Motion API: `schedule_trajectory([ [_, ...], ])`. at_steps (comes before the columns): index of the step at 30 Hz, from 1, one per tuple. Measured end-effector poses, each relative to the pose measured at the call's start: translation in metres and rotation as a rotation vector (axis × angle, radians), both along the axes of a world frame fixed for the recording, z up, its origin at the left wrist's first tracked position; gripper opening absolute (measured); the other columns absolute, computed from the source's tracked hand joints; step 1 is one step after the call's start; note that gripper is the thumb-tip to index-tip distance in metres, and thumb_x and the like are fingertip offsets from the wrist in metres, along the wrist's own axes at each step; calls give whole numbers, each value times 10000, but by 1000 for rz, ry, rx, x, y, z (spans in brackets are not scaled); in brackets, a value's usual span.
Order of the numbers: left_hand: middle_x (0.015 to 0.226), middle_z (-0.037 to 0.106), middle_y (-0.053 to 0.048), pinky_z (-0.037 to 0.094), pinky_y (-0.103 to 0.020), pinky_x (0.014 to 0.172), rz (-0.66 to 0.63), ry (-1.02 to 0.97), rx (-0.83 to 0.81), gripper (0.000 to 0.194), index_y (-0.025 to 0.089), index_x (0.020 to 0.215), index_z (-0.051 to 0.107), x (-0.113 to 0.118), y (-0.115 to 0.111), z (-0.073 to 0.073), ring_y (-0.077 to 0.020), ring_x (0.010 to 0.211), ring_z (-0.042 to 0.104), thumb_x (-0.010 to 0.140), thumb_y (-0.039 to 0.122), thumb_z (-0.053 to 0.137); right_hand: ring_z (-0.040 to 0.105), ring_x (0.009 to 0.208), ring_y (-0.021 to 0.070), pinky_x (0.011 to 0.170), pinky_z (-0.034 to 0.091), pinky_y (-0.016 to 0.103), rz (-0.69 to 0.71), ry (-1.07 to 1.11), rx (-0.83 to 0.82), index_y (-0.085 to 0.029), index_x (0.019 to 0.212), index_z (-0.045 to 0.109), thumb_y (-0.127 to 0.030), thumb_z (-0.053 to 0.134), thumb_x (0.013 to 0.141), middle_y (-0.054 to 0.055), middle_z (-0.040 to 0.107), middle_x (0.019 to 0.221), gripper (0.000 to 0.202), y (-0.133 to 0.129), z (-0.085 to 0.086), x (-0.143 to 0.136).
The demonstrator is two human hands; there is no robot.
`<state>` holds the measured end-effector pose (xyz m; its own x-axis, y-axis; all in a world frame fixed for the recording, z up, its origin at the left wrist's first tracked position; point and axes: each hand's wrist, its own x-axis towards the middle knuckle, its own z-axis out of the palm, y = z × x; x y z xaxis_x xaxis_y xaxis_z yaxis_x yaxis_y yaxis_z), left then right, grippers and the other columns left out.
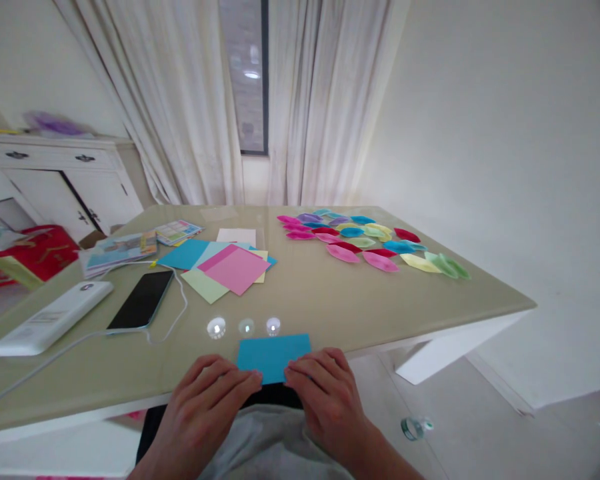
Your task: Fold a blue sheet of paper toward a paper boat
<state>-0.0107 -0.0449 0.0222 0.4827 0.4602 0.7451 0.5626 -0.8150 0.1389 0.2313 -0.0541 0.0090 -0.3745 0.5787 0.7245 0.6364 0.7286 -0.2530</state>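
A blue sheet of paper lies at the table's front edge, its near corners between my two hands. My left hand has its fingers closed on the sheet's lower left corner. On the lower right corner, my right hand pinches the paper with fingers together. Beyond the sheet, a fan of square papers, with a pink one on top, rests left of the middle. Several folded leaf-shaped papers in many colours, among them a pink one, are spread over the right side of the table.
On the left of the table are a black-screened phone, a white power bank with a cable, and booklets. A plastic bottle lies on the floor at right. A white cabinet stands behind left.
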Motion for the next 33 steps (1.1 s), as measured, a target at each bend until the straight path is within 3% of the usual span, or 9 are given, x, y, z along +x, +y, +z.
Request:
schedule_trajectory([
  [4,1000,850,-14,530,-324,890,21,48,48,256,215,1155,778,-28,5,15,-172,870,735,1070,93,570,745,866,200,815,527,376,17,83,9,-238,1082,763,-153,607,1059,34,841,979,179,4,15,15],
  [6,1012,841,-6,555,-326,907,178,-24,80,242,247,1180,779,-44,7,18,-181,899,748,1055,120,615,742,857,212,798,556,369,-15,199,-10,-248,1049,786,-158,634,1039,47,836,961,177,8,22,22],
  [9,1024,819,-1,599,-391,929,486,-253,-42,111,280,1106,769,-50,4,15,-227,945,762,1053,281,671,689,738,198,659,556,304,-58,554,-256,-225,906,783,-255,686,1031,41,768,827,161,13,27,27],
  [11,1041,818,-30,642,-348,848,399,-400,-291,156,266,1153,748,-34,-1,8,-222,933,776,1056,358,666,653,700,184,604,537,272,-6,765,-462,-201,866,770,-353,707,1031,39,720,792,232,12,25,22],
  [14,1462,700,-198,681,-357,848,26,-691,-640,505,236,1576,492,9,-7,-5,-265,1152,768,1113,433,536,649,729,185,640,559,273,80,936,-670,-197,882,778,-434,744,1006,49,717,823,270,5,14,8],
  [18,1546,644,-193,646,-448,996,-156,-1040,-962,673,257,1549,515,54,-9,-7,-339,1349,682,998,596,700,641,725,192,648,571,288,192,1098,-853,-206,891,767,-495,817,934,44,706,814,297,-4,-3,-6],
  [23,1078,854,-107,670,-409,880,-108,-1237,-1365,501,186,1155,740,60,-16,5,-312,999,813,806,486,938,583,705,169,634,509,265,266,1151,-991,-225,879,759,-515,856,893,11,670,784,306,-8,-10,-7],
  [29,976,855,-99,667,-383,797,-107,-1288,-1417,525,177,1108,774,54,-23,5,-285,872,806,753,514,967,491,648,141,620,458,246,317,1230,-1099,-202,789,694,-582,828,905,-16,580,705,419,-11,-15,-14],
  [33,878,835,-77,638,-345,730,-66,-1263,-1454,553,174,1030,793,58,-24,10,-244,771,765,694,570,982,594,707,188,716,549,313,383,1276,-1208,-215,840,744,-641,829,878,19,669,770,437,-13,-18,-21],
])
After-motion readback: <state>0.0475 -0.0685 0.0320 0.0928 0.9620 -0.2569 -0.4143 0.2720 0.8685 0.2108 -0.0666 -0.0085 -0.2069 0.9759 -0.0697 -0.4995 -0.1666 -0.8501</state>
